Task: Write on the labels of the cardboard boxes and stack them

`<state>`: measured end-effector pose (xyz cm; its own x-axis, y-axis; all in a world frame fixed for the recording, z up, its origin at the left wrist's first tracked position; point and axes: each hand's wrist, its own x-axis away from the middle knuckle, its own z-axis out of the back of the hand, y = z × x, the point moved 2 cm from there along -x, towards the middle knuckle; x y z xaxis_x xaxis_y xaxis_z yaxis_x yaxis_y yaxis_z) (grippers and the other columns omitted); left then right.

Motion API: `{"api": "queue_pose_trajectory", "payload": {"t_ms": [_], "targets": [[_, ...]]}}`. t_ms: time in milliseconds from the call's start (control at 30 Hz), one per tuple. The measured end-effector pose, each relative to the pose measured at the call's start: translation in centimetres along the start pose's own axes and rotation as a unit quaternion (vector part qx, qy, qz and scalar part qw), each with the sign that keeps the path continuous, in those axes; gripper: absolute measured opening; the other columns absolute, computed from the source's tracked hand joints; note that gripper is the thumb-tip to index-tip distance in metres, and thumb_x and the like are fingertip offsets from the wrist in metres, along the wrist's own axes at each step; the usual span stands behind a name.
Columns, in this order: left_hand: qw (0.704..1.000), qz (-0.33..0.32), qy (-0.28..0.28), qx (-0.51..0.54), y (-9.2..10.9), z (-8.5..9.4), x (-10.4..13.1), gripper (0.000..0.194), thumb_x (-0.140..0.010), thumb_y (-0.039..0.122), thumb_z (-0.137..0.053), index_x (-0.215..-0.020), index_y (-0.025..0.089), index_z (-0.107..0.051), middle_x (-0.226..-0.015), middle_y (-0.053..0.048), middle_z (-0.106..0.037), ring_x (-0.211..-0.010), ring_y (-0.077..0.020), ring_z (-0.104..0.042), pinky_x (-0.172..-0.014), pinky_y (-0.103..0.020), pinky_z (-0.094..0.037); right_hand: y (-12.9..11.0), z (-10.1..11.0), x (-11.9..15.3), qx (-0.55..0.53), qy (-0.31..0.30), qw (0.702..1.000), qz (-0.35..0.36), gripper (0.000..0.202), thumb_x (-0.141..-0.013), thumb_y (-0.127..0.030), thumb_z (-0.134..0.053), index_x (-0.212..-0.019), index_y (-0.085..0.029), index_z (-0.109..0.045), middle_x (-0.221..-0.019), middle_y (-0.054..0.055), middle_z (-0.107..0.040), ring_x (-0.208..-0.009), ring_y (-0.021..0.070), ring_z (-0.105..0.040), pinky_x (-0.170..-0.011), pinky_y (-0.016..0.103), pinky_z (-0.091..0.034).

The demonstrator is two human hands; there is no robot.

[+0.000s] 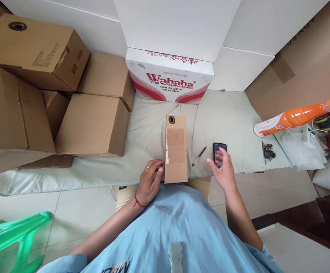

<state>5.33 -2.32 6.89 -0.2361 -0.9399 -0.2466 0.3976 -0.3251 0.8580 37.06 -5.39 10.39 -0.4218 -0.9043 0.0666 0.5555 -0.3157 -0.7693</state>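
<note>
A narrow brown cardboard box lies on the pale green cloth in front of me. It has a dark round mark near its far end and a white printed label along its left edge. My left hand rests beside its lower left side, fingertips at the edge, fingers bent and thumb apart from them. To the right, my right hand hovers with fingers spread, partly covering a black smartphone. Whether it touches the phone I cannot tell. Between box and phone lies a dark pen.
A white-and-red Wahaha carton stands behind. Several cardboard boxes are stacked at left. An orange bottle, keys and a plastic bag sit at right. A green stool stands on the floor at lower left.
</note>
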Motion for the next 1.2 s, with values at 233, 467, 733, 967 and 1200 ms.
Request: {"api": "queue_pose_trajectory", "payload": {"t_ms": [233,467,733,967,1200], "targets": [[0.994,-0.093,-0.056,-0.019,1.4,-0.9,0.0,0.041,-0.109,0.021,-0.054,-0.148,0.026,-0.064,-0.124,-0.011,-0.073,-0.107,-0.0212,-0.074,-0.092,-0.035,-0.066,-6.6,-4.0,3.1,-0.007,-0.154,0.987,0.046,0.122,-0.083,-0.077,-0.081,-0.176,-0.023,-0.022,-0.175,0.026,-0.037,-0.159,0.0412,-0.047,-0.119,0.066,-0.053],[0.973,-0.195,-0.112,-0.052,1.6,-1.2,0.0,0.062,-0.105,0.012,-0.056,-0.163,0.031,-0.052,-0.139,-0.012,-0.073,-0.122,-0.0239,-0.073,-0.099,-0.039,-0.066,-5.6,-1.7,2.6,0.078,-0.191,0.978,0.018,0.102,-0.089,-0.073,-0.076,-0.171,-0.023,-0.040,-0.167,0.022,-0.054,-0.154,0.0404,-0.055,-0.125,0.067,-0.047],[0.971,-0.187,-0.145,-0.026,0.9,-1.5,-0.4,0.059,-0.105,0.011,-0.055,-0.161,0.031,-0.057,-0.148,-0.012,-0.072,-0.128,-0.0253,-0.072,-0.106,-0.045,-0.065,-4.1,-1.5,3.0,0.027,-0.185,0.982,-0.013,0.110,-0.084,-0.070,-0.082,-0.173,-0.025,-0.035,-0.169,0.021,-0.051,-0.159,0.0389,-0.048,-0.126,0.066,-0.045],[0.979,-0.149,-0.118,-0.078,-0.1,-1.4,0.1,0.039,-0.106,0.018,-0.056,-0.142,0.023,-0.069,-0.144,-0.015,-0.070,-0.131,-0.0277,-0.069,-0.102,-0.044,-0.066,-2.1,0.9,0.2,-0.136,-0.044,0.987,-0.074,0.086,-0.079,-0.059,-0.086,-0.152,-0.024,-0.059,-0.141,0.014,-0.072,-0.125,0.0319,-0.072,-0.111,0.055,-0.057],[0.978,-0.099,-0.008,-0.183,-4.3,0.3,0.3,0.024,-0.106,0.022,-0.058,-0.125,0.020,-0.072,-0.136,-0.014,-0.071,-0.125,-0.0288,-0.067,-0.101,-0.048,-0.064,3.5,7.3,-10.4,-0.325,0.167,0.912,-0.188,0.052,-0.061,-0.046,-0.086,-0.098,-0.025,-0.057,-0.098,-0.001,-0.068,-0.088,0.0206,-0.067,-0.072,0.037,-0.059]]}}
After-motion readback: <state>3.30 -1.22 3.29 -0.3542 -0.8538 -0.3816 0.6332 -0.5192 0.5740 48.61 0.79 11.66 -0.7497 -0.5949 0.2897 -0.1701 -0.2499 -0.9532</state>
